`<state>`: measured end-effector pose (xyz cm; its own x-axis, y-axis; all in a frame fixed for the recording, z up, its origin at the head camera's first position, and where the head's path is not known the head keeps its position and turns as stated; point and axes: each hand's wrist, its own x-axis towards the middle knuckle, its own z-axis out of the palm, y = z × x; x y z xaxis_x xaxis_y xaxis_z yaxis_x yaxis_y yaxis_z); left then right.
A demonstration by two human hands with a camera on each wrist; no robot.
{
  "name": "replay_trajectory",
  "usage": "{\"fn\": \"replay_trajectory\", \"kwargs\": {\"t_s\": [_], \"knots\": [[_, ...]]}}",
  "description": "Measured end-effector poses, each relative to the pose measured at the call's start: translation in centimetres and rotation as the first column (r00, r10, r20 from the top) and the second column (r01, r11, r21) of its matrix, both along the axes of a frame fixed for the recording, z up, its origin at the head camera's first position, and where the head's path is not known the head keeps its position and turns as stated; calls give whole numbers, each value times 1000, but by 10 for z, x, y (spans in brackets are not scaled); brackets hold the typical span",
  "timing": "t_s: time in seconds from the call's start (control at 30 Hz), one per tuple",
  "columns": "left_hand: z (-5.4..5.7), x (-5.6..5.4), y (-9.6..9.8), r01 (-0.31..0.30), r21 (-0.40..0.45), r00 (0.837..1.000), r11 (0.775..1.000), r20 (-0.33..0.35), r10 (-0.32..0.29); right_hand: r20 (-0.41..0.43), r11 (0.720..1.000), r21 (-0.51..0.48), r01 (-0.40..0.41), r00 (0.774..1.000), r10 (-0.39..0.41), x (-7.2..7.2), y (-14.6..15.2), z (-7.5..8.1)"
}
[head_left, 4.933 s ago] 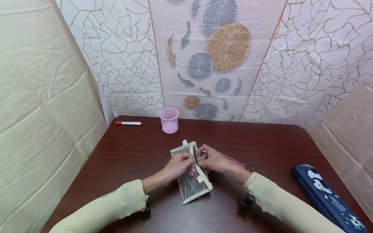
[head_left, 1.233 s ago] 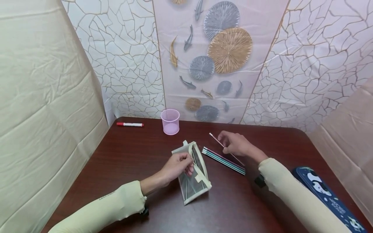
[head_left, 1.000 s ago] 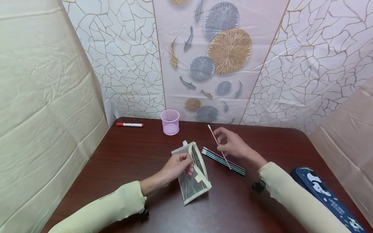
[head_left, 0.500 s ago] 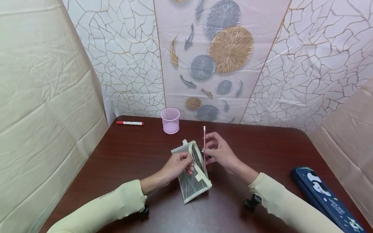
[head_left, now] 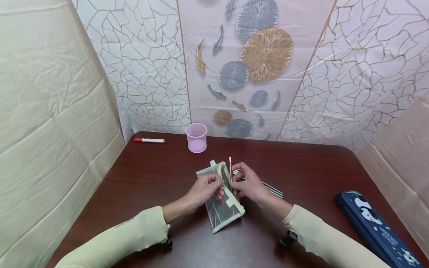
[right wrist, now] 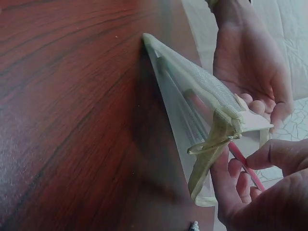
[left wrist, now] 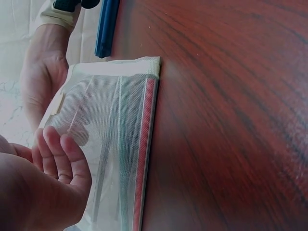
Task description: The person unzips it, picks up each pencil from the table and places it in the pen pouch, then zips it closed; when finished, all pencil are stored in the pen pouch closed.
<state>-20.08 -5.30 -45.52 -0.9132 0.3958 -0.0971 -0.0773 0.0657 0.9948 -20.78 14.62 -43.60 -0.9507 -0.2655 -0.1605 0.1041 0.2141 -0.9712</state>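
A mesh zip pencil pouch (head_left: 218,222) with cream trim lies in the middle of the table, its mouth spread. My left hand (head_left: 205,190) pinches the edge of that mouth. Above the opening, my right hand (head_left: 247,185) holds a pink pencil (head_left: 230,165) between thumb and fingers. The pencil's lower part is inside the pouch, as the right wrist view shows with the pencil (right wrist: 252,177) passing the zip edge. Through the mesh in the left wrist view, a red pencil (left wrist: 144,120) and a teal pencil (left wrist: 123,130) show inside.
Several loose pencils (head_left: 274,191) lie right of the pouch, partly behind my right hand. A lilac cup (head_left: 196,144) and a red-and-white marker (head_left: 150,140) stand and lie at the back. A navy panda pencil case (head_left: 377,227) lies along the right edge.
My right hand has lifted the pink pencil from beside the loose ones, brought it left, turned it nearly upright and lowered it into the pouch mouth. My left hand has stayed put.
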Motion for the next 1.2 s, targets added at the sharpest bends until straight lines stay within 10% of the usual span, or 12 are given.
{"fn": "replay_trajectory", "kwargs": {"t_s": [0.8, 1.2], "knots": [[-1, 2, 5, 17, -30, 1000, 999, -11, -17, 13, 964, 223, -148, 989, 149, -7, 1, 3], [0, 0, 4, 16, 12, 1000, 1000, -2, -16, -96, 974, 227, -5, 995, 28, -20, 28, 5]]}}
